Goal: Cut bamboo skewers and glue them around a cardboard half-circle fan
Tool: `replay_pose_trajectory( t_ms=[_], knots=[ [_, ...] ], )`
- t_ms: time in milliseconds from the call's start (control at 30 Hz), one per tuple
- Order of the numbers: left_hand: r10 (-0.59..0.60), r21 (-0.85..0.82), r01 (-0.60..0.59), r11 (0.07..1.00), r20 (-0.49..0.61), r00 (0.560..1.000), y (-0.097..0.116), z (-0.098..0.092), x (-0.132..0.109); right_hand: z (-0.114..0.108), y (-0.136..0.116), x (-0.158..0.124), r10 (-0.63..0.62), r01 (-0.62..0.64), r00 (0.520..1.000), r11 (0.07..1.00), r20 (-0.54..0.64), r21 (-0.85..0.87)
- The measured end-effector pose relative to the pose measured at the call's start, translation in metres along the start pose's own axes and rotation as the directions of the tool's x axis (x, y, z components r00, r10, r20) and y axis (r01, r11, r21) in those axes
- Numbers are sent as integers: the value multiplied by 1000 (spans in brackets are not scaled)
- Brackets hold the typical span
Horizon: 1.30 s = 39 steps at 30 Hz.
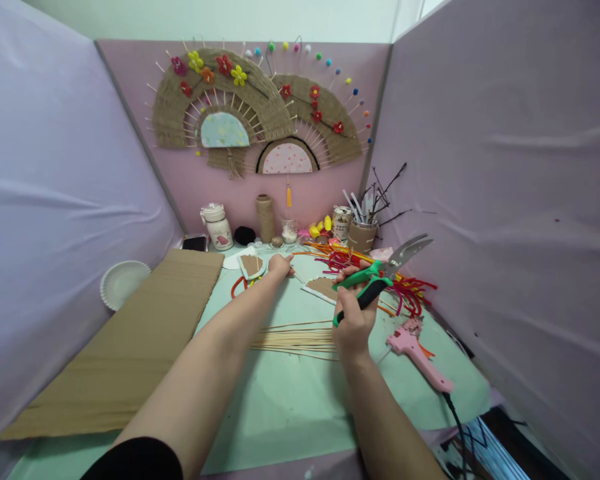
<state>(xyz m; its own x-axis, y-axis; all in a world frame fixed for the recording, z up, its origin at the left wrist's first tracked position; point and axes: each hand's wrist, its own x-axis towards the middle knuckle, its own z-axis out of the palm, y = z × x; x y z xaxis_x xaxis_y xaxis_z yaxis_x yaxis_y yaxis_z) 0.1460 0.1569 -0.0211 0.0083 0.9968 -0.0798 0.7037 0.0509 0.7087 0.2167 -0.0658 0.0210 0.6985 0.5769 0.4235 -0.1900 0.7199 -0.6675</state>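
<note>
My right hand [354, 320] is wrapped round the green and black handles of a pair of shears [380, 277]. Their metal blades point up and to the right, held above the table. Stretched toward the back of the table, my left hand [280, 265] has its fingers drawn together; whatever they pinch is too small to make out. Just left of it lies a half-round cardboard piece with a pale edge [253, 266]. A second cardboard piece [323, 288] rests between my hands. Below them runs a bundle of thin wooden sticks [295, 339], partly behind my right hand.
Brown cardboard [140, 340] covers the left side, beside a white fluted dish [124, 283]. A pink glue gun [420, 357] with a cord lies right, near red and orange pipe cleaners [413, 293]. Along the back stand twine [265, 219], a white jar [217, 227] and a twig pot [363, 235].
</note>
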Motion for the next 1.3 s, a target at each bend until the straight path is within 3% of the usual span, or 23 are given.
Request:
replay_pose_trajectory(
  t_ms=[167,300,333,400,500,600,733,1033,1300],
  knots=[
    [181,-35,-181,983,-8,983,22,-31,-17,-1,1,-1,-19,19,1000,1000,-9,-13],
    [365,17,-367,930,62,929,15,-55,-65,-1,0,-2,-10,10,1000,1000,-6,-21],
    [410,51,-417,908,103,906,8,-59,-81,0,0,-2,-8,8,1000,1000,-6,-29],
    [532,259,-592,763,269,803,-12,-63,-113,1,0,-3,-9,9,1000,999,-7,-39],
    [537,415,-682,602,423,730,-41,-62,-147,3,2,-5,-6,6,1000,999,12,-34],
    [506,494,-684,536,461,729,-57,-61,-155,5,5,-8,9,-7,999,999,48,-43],
    [484,510,-699,500,505,715,-62,-60,-150,6,7,-12,21,-20,997,1000,77,-22],
    [499,471,-693,545,482,720,-63,-56,-158,7,9,-15,38,-32,997,994,65,-100],
    [480,441,-695,568,509,715,-67,-61,-160,5,13,-16,76,-72,995,996,68,-53]
  ],
)
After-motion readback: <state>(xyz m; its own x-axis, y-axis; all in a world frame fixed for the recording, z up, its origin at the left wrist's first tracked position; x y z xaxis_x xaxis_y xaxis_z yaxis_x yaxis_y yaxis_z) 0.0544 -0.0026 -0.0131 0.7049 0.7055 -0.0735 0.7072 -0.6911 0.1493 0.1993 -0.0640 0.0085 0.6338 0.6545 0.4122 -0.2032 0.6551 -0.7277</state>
